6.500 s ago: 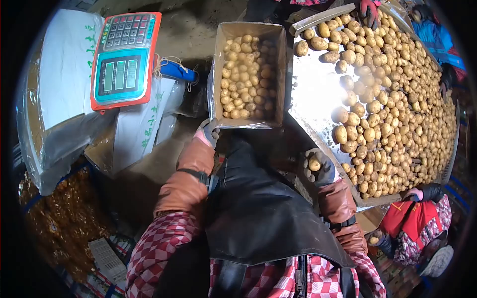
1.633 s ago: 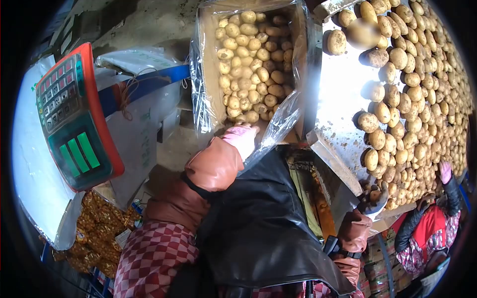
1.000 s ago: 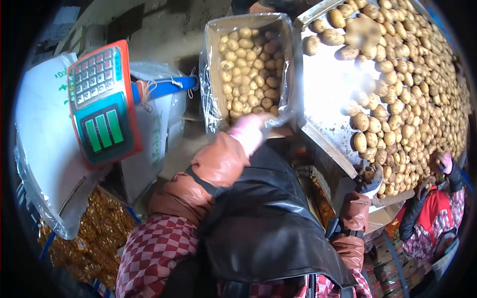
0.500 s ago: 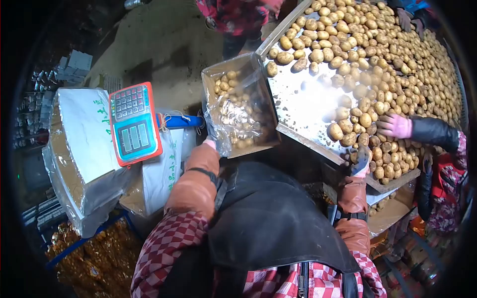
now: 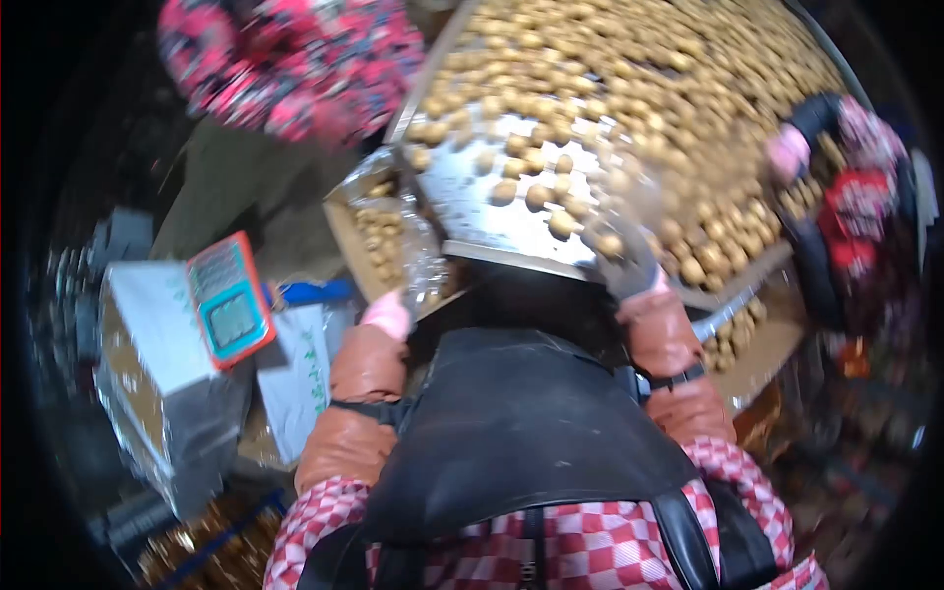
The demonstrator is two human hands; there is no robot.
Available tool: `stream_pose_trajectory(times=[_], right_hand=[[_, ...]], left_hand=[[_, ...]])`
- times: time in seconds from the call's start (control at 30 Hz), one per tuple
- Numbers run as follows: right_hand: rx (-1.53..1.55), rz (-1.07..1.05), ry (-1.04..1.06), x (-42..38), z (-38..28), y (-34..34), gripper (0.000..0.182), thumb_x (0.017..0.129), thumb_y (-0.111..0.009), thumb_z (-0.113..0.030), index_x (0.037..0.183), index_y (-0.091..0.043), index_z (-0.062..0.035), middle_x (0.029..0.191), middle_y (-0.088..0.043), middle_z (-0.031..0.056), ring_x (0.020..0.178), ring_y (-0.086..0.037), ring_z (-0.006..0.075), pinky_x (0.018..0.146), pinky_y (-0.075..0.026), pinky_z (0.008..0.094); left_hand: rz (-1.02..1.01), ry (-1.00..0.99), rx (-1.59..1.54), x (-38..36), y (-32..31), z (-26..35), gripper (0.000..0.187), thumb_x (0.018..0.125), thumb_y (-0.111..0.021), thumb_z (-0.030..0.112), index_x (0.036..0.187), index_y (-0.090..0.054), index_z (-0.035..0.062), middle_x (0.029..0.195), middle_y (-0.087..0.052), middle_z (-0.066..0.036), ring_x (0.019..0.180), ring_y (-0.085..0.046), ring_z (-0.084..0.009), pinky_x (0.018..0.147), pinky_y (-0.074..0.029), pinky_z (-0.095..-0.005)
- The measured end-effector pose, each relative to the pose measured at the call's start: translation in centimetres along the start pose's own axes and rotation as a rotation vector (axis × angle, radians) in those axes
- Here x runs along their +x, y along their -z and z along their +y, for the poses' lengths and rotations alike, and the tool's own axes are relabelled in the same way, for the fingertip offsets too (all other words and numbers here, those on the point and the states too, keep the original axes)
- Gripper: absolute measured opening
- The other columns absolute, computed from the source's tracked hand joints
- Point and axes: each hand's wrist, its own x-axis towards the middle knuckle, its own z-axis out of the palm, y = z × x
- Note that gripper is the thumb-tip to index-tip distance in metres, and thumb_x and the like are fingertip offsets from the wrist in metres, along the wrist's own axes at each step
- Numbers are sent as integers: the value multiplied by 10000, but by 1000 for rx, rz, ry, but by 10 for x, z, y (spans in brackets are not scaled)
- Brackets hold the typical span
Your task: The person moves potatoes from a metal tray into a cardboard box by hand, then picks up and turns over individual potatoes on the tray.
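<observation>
My left hand [image 5: 390, 313], in a pink glove, is at the near edge of a cardboard box [image 5: 346, 239] lined with clear plastic [image 5: 425, 258]; its fingers are hidden and blurred. Small potatoes [image 5: 380, 236] lie inside that box. My right hand [image 5: 629, 264], in a grey and pink glove, is at the near edge of the metal sorting table [image 5: 482, 211], among potatoes [image 5: 703, 251]. Motion smears its fingers, so I cannot tell whether it holds a potato.
A red-framed scale [image 5: 233, 300] stands at the left beside stacked, plastic-wrapped boxes [image 5: 162, 320]. One person in a floral jacket [image 5: 295, 69] leans in at the top left. Another person's pink-gloved hand [image 5: 788, 154] is at the right, above a second potato box [image 5: 762, 369].
The view has shifted. My right hand has moved left along the table's near edge. The person at the top has come closer, and the co-worker's hand at the right has drawn back from the potatoes.
</observation>
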Motion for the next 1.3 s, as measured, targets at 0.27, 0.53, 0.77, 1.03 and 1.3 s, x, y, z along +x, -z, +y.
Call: stream_pose_trajectory(times=[0.27,0.53,0.77,1.03,1.3], right_hand=[[1842,33,-465,9,-42,37,447,980,-521,-141,1384,-424,25,1398,-419,247,1334,-403,438,1112,-381,568],[1703,-148,-476,-4,-36,60,535,1006,-455,-457,1334,-501,-36,1246,-606,172,1165,-593,353,957,-516,504],[742,-324,-938,-1,-15,67,545,963,-516,-535,1229,-587,-65,1018,-684,97,875,-650,152,735,-531,276],[1135,-449,-543,9,-30,62,431,980,-588,-264,1338,-517,-35,1119,-630,90,1002,-616,145,815,-536,280],[933,-431,-492,31,-36,33,370,1000,-539,-285,1262,-574,-26,1046,-648,43,879,-640,107,727,-529,242]], left_hand=[[74,-575,-551,-57,6,151,337,890,-669,42,1225,-633,35,1113,-678,-88,1008,-624,-163,912,-484,-292],[536,-1210,-208,-67,-15,286,685,697,-845,257,1313,-573,129,1327,-543,-170,1251,-495,-368,1054,-408,-460],[-188,-885,-773,-57,-39,299,677,749,-848,159,1339,-535,50,1192,-633,-139,1087,-600,-193,922,-495,-330],[-335,-431,-1192,-52,-17,280,708,734,-856,125,1349,-519,26,1131,-660,-186,1025,-632,-216,865,-520,-342],[-114,-774,-603,-39,-11,255,830,698,-844,18,1425,-448,71,1256,-604,-190,1070,-619,-237,922,-506,-347]])
